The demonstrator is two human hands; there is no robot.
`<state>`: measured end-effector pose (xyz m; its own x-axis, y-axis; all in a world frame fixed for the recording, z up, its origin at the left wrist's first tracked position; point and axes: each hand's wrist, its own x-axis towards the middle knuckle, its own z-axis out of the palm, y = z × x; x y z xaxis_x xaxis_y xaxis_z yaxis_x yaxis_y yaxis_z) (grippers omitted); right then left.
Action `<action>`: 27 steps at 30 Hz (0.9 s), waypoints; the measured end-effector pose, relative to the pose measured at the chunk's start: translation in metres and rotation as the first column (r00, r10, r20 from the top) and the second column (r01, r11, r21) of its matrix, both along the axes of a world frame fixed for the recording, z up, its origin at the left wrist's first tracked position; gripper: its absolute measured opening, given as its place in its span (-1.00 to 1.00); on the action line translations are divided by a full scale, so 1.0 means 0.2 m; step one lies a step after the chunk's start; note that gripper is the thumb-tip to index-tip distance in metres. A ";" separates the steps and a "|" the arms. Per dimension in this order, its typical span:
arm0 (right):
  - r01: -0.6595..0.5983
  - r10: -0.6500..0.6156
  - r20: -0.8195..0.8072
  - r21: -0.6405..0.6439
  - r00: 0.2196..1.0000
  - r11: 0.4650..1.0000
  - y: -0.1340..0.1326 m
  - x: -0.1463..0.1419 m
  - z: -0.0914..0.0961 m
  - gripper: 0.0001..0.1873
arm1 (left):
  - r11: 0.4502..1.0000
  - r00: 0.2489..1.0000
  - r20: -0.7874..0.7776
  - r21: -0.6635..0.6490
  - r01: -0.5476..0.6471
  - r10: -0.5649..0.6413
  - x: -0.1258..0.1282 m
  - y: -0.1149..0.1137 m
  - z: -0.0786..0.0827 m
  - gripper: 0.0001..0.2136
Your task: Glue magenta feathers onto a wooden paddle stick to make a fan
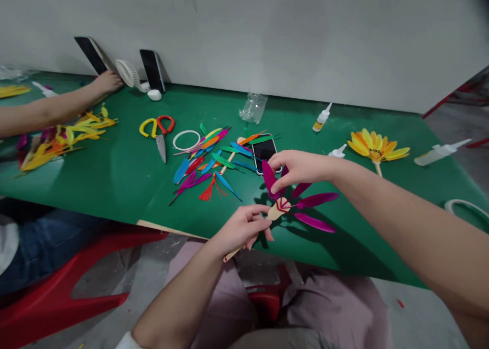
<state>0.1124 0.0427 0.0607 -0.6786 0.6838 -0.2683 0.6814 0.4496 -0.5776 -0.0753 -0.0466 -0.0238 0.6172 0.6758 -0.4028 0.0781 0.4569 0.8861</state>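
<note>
My left hand (242, 227) is closed around a wooden stick (273, 212) over the near edge of the green table (114, 170). Several magenta feathers (315, 201) fan out from the stick's rounded tip. My right hand (296, 166) pinches one more magenta feather (268, 177) and holds it against that tip. A smartphone (264, 150) lies flat just behind my right hand. A pile of loose coloured feathers (212, 158) lies to the left of the phone.
Yellow and red scissors (158, 132), a white ring (186, 139), glue bottles (321, 117), a plastic bag (253, 107) and a finished yellow feather flower (376, 146) lie on the table. Another person's arm (57, 107) reaches in at left near yellow feathers (63, 137). Red stools stand below.
</note>
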 end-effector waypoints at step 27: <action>-0.006 0.006 0.067 0.006 0.998 1.000 -0.02 0.00 -0.01 -0.65 | 1.000 1.000 0.010 0.000 -0.004 0.004 0.00 0.00 0.00 -0.63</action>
<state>0.1127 0.0377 0.0586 -0.6633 0.6814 -0.3093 0.7158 0.4572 -0.5279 -0.0756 -0.0462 -0.0232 0.6186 0.6785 -0.3963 0.0672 0.4569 0.8870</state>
